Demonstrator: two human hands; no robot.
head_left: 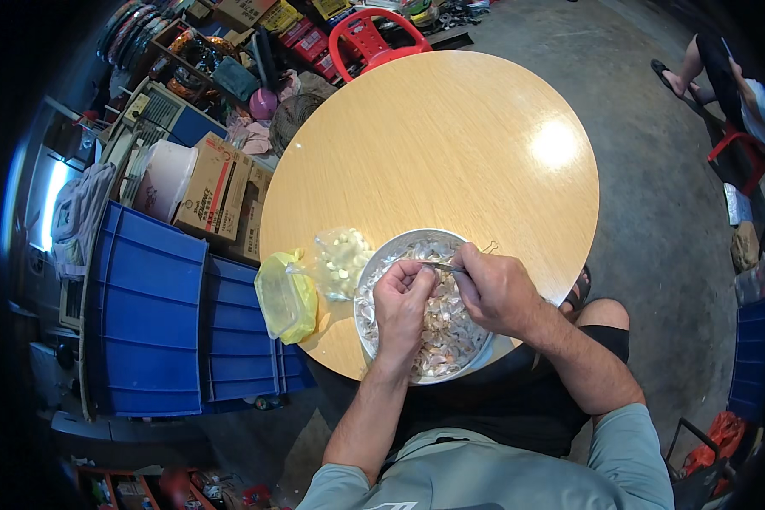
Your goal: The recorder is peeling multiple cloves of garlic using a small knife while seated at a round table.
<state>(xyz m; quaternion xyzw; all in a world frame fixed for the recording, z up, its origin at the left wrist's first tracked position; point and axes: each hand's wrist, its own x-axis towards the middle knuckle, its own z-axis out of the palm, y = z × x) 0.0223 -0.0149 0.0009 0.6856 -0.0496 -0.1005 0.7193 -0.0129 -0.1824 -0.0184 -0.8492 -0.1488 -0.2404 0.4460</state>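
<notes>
Above bowl (381,257): left hand (399,302), fingers pressed together, any grip hidden; right hand (503,293), fingers pinching thin blade (444,267). Papery pieces (446,333) fill bowl, much apparently outstanding. Bag (342,265) left of bowl: pale pieces, seemingly done.

wood-grain tan table (433,144); white basin (389,245); yellow bag (309,304)
</notes>
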